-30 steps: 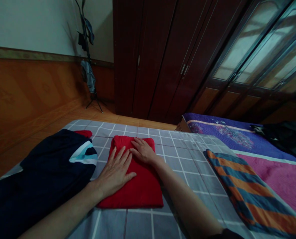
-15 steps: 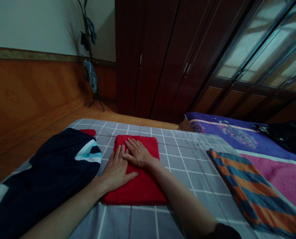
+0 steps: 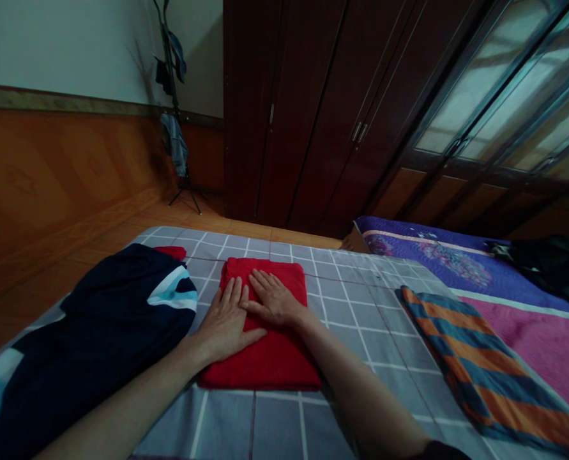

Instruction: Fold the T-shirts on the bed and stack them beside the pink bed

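Note:
A folded red cloth garment [image 3: 284, 358] lies flat on the grey checked bedsheet [image 3: 351, 300]. My left hand [image 3: 227, 322] rests flat on its left part, fingers pointing away from me and thumb out to the right. Just to the right, my right hand [image 3: 275, 299] lies flat on the upper middle of the same red cloth. Its thumb touches or nearly touches the left hand's fingers. Both hands are open and grip nothing. A navy garment with white and light blue patches [image 3: 116, 326] is heaped close by on the left.
A folded orange and blue striped cloth [image 3: 485, 364] lies on the right. Beyond it is a purple and pink bedcover [image 3: 423, 243] with a dark bundle [image 3: 552, 265]. A bit of red cloth [image 3: 172, 252] shows behind the navy garment. A coat stand [image 3: 169, 70] and dark wardrobe [image 3: 303, 115] stand behind.
My right hand has slid slightly right and toward me over the red cloth, so its fingertips sit lower. My left hand stays nearly where it was.

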Demonstrator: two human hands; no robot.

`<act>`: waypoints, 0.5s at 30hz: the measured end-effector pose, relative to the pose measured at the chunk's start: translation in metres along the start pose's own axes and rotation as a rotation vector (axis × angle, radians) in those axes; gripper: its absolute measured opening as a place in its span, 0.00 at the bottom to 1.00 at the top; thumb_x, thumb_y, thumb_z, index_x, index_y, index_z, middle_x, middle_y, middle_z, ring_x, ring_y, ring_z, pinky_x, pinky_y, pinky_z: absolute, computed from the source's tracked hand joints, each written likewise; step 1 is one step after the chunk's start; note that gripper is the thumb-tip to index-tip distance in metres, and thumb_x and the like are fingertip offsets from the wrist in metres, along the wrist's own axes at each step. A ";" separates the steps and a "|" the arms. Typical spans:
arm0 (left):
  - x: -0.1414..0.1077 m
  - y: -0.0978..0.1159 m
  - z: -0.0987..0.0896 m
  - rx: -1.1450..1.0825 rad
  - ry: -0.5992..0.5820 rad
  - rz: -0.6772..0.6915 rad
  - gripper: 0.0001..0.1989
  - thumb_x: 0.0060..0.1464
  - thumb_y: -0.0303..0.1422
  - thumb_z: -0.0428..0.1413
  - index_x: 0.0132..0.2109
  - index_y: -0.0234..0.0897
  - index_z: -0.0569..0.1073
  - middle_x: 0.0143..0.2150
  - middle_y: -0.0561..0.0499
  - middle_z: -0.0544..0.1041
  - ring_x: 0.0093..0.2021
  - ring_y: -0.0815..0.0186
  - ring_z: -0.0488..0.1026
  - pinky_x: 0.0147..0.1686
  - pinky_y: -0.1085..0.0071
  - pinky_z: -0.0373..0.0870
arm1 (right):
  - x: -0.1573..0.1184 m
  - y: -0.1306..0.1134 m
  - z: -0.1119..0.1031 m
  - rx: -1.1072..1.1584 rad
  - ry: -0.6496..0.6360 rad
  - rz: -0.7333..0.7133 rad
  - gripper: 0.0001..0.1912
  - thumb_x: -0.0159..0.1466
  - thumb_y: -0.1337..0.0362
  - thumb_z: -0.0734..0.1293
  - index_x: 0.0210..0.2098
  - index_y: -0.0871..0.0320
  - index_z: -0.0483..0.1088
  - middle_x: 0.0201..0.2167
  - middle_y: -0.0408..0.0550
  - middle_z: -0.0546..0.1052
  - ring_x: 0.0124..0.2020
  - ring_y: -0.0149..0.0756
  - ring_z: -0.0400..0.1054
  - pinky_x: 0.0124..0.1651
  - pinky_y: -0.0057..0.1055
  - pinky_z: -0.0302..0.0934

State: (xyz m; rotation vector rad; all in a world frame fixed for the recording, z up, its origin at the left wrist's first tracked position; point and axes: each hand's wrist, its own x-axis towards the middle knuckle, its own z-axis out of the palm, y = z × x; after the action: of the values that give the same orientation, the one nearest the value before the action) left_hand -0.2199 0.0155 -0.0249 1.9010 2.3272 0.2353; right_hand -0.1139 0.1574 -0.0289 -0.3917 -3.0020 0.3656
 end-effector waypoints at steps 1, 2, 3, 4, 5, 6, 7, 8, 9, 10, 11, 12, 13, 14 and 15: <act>0.000 0.000 0.000 0.005 -0.006 -0.002 0.49 0.51 0.58 0.45 0.66 0.21 0.48 0.68 0.28 0.40 0.68 0.44 0.34 0.62 0.46 0.42 | 0.000 0.003 0.000 -0.024 0.021 0.072 0.43 0.64 0.39 0.49 0.65 0.68 0.49 0.66 0.61 0.48 0.67 0.47 0.39 0.66 0.44 0.37; 0.000 0.001 -0.001 0.009 -0.019 -0.005 0.49 0.51 0.58 0.45 0.66 0.20 0.49 0.68 0.28 0.40 0.67 0.44 0.34 0.62 0.46 0.43 | -0.001 0.006 -0.001 -0.048 0.051 0.147 0.44 0.64 0.39 0.50 0.64 0.70 0.50 0.66 0.62 0.48 0.67 0.49 0.39 0.66 0.45 0.36; 0.000 0.001 -0.002 0.013 -0.033 -0.012 0.49 0.51 0.58 0.46 0.66 0.20 0.49 0.68 0.27 0.39 0.67 0.44 0.34 0.62 0.46 0.42 | -0.002 0.009 -0.003 -0.062 0.076 0.199 0.45 0.63 0.39 0.50 0.64 0.71 0.50 0.66 0.64 0.48 0.67 0.50 0.39 0.66 0.45 0.36; -0.001 0.002 -0.003 0.015 -0.047 -0.020 0.49 0.51 0.57 0.46 0.66 0.19 0.49 0.68 0.28 0.39 0.67 0.44 0.34 0.62 0.47 0.42 | -0.004 0.012 -0.004 -0.060 0.088 0.208 0.45 0.63 0.39 0.50 0.64 0.72 0.49 0.66 0.64 0.48 0.67 0.50 0.38 0.66 0.45 0.37; -0.001 0.003 -0.004 0.013 -0.056 -0.027 0.49 0.51 0.57 0.46 0.66 0.19 0.49 0.68 0.28 0.39 0.67 0.44 0.34 0.62 0.47 0.42 | -0.005 0.013 -0.004 -0.045 0.082 0.174 0.45 0.64 0.39 0.49 0.65 0.72 0.48 0.66 0.64 0.48 0.67 0.49 0.38 0.66 0.44 0.37; -0.001 0.003 -0.005 0.010 -0.057 -0.033 0.49 0.51 0.57 0.46 0.66 0.20 0.50 0.68 0.29 0.40 0.67 0.44 0.34 0.62 0.47 0.41 | -0.006 0.013 -0.004 -0.025 0.062 0.114 0.44 0.64 0.40 0.48 0.65 0.71 0.47 0.66 0.62 0.47 0.67 0.48 0.38 0.66 0.43 0.38; -0.001 0.003 -0.004 0.007 -0.050 -0.036 0.48 0.51 0.57 0.46 0.65 0.20 0.50 0.68 0.29 0.41 0.68 0.45 0.34 0.62 0.48 0.41 | -0.006 0.012 -0.005 -0.007 0.040 0.052 0.43 0.64 0.40 0.48 0.65 0.70 0.47 0.66 0.61 0.47 0.67 0.47 0.38 0.66 0.42 0.38; -0.001 0.003 -0.004 0.004 -0.039 -0.035 0.48 0.51 0.58 0.46 0.65 0.21 0.51 0.68 0.30 0.41 0.68 0.45 0.34 0.62 0.47 0.41 | -0.006 0.010 -0.005 0.005 0.022 0.013 0.43 0.64 0.40 0.48 0.65 0.69 0.48 0.67 0.60 0.47 0.67 0.46 0.38 0.66 0.42 0.38; -0.001 0.003 -0.003 0.002 -0.030 -0.033 0.48 0.51 0.58 0.46 0.65 0.21 0.51 0.68 0.30 0.42 0.68 0.45 0.34 0.62 0.47 0.42 | -0.005 0.008 -0.005 0.009 0.019 0.014 0.43 0.64 0.40 0.48 0.65 0.69 0.49 0.66 0.60 0.48 0.67 0.46 0.38 0.66 0.42 0.38; -0.001 0.002 -0.002 0.004 -0.026 -0.031 0.48 0.51 0.58 0.46 0.65 0.21 0.51 0.68 0.29 0.42 0.68 0.44 0.34 0.62 0.47 0.42 | -0.004 0.006 -0.006 0.005 0.035 0.056 0.43 0.64 0.40 0.49 0.64 0.70 0.50 0.66 0.62 0.48 0.67 0.48 0.39 0.66 0.43 0.38; -0.001 0.002 -0.001 0.005 -0.023 -0.028 0.49 0.51 0.58 0.45 0.65 0.21 0.51 0.68 0.29 0.42 0.68 0.44 0.34 0.62 0.46 0.41 | -0.004 0.003 -0.007 0.000 0.064 0.110 0.43 0.65 0.41 0.50 0.64 0.71 0.50 0.66 0.64 0.49 0.67 0.49 0.39 0.66 0.45 0.38; -0.001 0.001 0.001 0.005 -0.025 -0.024 0.49 0.51 0.58 0.45 0.65 0.21 0.50 0.68 0.29 0.42 0.68 0.44 0.34 0.62 0.46 0.41 | -0.003 -0.001 -0.008 0.004 0.092 0.147 0.42 0.65 0.42 0.50 0.64 0.72 0.50 0.66 0.65 0.48 0.67 0.49 0.39 0.66 0.45 0.38; 0.000 0.000 0.002 0.000 -0.024 -0.018 0.49 0.51 0.58 0.45 0.66 0.22 0.50 0.68 0.29 0.43 0.68 0.43 0.34 0.62 0.45 0.41 | -0.002 -0.005 -0.008 0.021 0.107 0.145 0.41 0.66 0.43 0.50 0.64 0.71 0.49 0.66 0.64 0.48 0.67 0.48 0.39 0.66 0.45 0.38; 0.000 -0.001 0.004 -0.008 -0.013 -0.007 0.48 0.50 0.58 0.45 0.66 0.24 0.50 0.68 0.30 0.43 0.68 0.44 0.35 0.62 0.45 0.41 | 0.000 -0.010 -0.008 0.046 0.105 0.097 0.39 0.66 0.44 0.50 0.65 0.69 0.48 0.66 0.61 0.48 0.67 0.46 0.39 0.66 0.44 0.39; 0.001 -0.002 0.005 -0.018 0.012 0.011 0.48 0.50 0.58 0.46 0.67 0.27 0.49 0.68 0.32 0.43 0.68 0.44 0.36 0.62 0.46 0.41 | 0.001 -0.015 -0.007 0.074 0.092 0.020 0.38 0.67 0.44 0.49 0.66 0.66 0.47 0.67 0.58 0.48 0.67 0.44 0.39 0.66 0.43 0.39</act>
State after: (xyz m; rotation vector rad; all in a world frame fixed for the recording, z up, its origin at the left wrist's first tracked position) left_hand -0.2210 0.0160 -0.0304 1.9098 2.3146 0.2695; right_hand -0.1182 0.1448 -0.0185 -0.4207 -2.8878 0.4468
